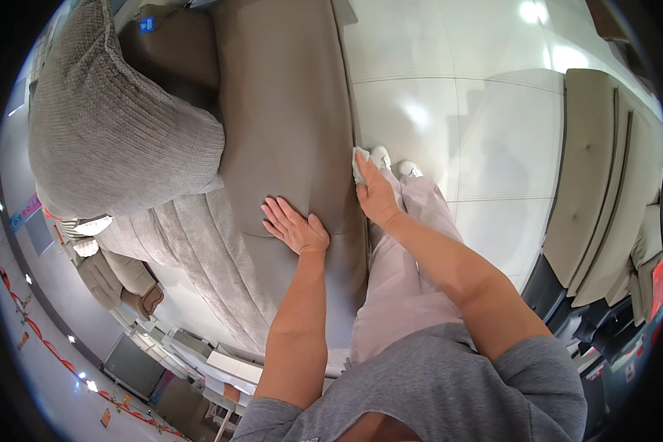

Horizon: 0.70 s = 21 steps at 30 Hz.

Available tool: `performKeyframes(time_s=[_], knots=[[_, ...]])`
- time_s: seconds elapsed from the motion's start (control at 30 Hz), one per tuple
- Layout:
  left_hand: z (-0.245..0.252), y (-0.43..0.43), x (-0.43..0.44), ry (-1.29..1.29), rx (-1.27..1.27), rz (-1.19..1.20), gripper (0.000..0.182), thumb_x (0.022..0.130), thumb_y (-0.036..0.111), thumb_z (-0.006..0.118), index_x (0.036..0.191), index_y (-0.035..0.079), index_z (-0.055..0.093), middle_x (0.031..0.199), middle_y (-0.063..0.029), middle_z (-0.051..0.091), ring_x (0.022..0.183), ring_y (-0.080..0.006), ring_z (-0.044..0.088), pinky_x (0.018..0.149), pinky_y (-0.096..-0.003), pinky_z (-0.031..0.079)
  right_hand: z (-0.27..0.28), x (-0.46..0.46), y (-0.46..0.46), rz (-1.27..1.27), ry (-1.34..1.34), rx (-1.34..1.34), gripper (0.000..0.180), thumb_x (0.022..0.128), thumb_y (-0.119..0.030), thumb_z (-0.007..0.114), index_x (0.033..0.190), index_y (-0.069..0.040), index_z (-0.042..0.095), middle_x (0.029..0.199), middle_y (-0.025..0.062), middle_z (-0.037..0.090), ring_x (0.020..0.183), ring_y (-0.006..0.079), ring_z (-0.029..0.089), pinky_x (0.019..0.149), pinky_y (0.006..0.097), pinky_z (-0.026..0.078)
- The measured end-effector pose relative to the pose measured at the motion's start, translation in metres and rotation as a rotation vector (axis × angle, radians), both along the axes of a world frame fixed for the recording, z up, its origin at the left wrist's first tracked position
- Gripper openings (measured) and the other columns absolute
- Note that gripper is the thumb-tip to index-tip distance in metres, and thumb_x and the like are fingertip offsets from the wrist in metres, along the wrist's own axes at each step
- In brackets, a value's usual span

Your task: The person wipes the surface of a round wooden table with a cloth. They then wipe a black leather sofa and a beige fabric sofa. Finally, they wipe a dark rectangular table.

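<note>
A brown, leather-like sofa seat (287, 110) runs up the middle of the head view. My left hand (297, 226) lies palm down on it, fingers spread and holding nothing. At the seat's right edge, my right hand (374, 190) grips a crumpled whitish cloth (359, 166), which touches the side of the seat. Left of the seat, a grey ribbed cover (116, 127) drapes over the sofa's back part. A brown cushion or headrest (171, 50) with a small blue tag stands at the upper left.
Glossy pale floor tiles (409, 116) lie right of the sofa, with my white shoes (409, 168) on them. Another beige sofa (591, 166) stands at the far right. A grey quilted cover (199, 243) spreads at the lower left, and a brown armchair (127, 276) stands beyond it.
</note>
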<state>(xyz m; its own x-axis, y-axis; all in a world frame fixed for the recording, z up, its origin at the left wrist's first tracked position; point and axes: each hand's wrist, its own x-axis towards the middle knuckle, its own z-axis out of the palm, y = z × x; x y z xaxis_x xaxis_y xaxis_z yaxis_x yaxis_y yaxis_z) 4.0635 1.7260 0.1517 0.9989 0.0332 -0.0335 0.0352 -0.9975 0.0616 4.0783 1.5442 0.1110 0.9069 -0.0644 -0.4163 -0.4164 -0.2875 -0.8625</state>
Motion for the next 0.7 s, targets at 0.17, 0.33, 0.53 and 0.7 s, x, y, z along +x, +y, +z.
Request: performKeyframes(time_s=[0.17,0.33,0.53,0.7], knots=[[0.001,0.001,0.000,0.038,0.011,0.022,0.077,0.086,0.031,0.040,0.149,-0.005,0.014,0.157,-0.0232,0.013,0.147,-0.0408,0.006,0.116,-0.0570,-0.001,-0.003,0.003,0.000,0.015,0.004,-0.003,0.074,0.082,0.004,0.048,0.151,-0.013,0.026,0.147,0.0206,0.039,0.138,0.0367,0.034,0.113,0.0369,0.033],[0.002,0.000,0.001,0.057,-0.010,0.031,0.081,0.082,0.030,0.047,0.148,-0.005,0.017,0.157,-0.0239,0.014,0.147,-0.0414,0.005,0.116,-0.0571,-0.001,-0.013,0.007,-0.002,0.002,-0.097,-0.005,0.071,0.084,0.001,0.049,0.150,-0.010,0.026,0.147,0.0234,0.037,0.134,0.0412,0.037,0.111,0.0402,0.033],[-0.003,0.005,-0.004,0.017,-0.030,0.015,0.082,0.080,0.031,0.049,0.147,-0.006,0.019,0.157,-0.0240,0.014,0.147,-0.0414,0.005,0.116,-0.0576,-0.001,-0.018,0.031,-0.005,-0.028,-0.112,-0.008,0.070,0.084,0.002,0.048,0.150,-0.010,0.028,0.146,0.0234,0.039,0.135,0.0384,0.037,0.111,0.0381,0.033],[0.004,0.003,0.002,0.067,-0.003,0.016,0.079,0.083,0.034,0.047,0.147,-0.006,0.021,0.156,-0.0245,0.016,0.146,-0.0416,0.008,0.116,-0.0577,0.002,-0.019,0.052,-0.014,-0.041,-0.134,0.023,0.069,0.084,0.003,0.049,0.149,-0.009,0.030,0.145,0.0230,0.041,0.136,0.0356,0.038,0.112,0.0362,0.033]])
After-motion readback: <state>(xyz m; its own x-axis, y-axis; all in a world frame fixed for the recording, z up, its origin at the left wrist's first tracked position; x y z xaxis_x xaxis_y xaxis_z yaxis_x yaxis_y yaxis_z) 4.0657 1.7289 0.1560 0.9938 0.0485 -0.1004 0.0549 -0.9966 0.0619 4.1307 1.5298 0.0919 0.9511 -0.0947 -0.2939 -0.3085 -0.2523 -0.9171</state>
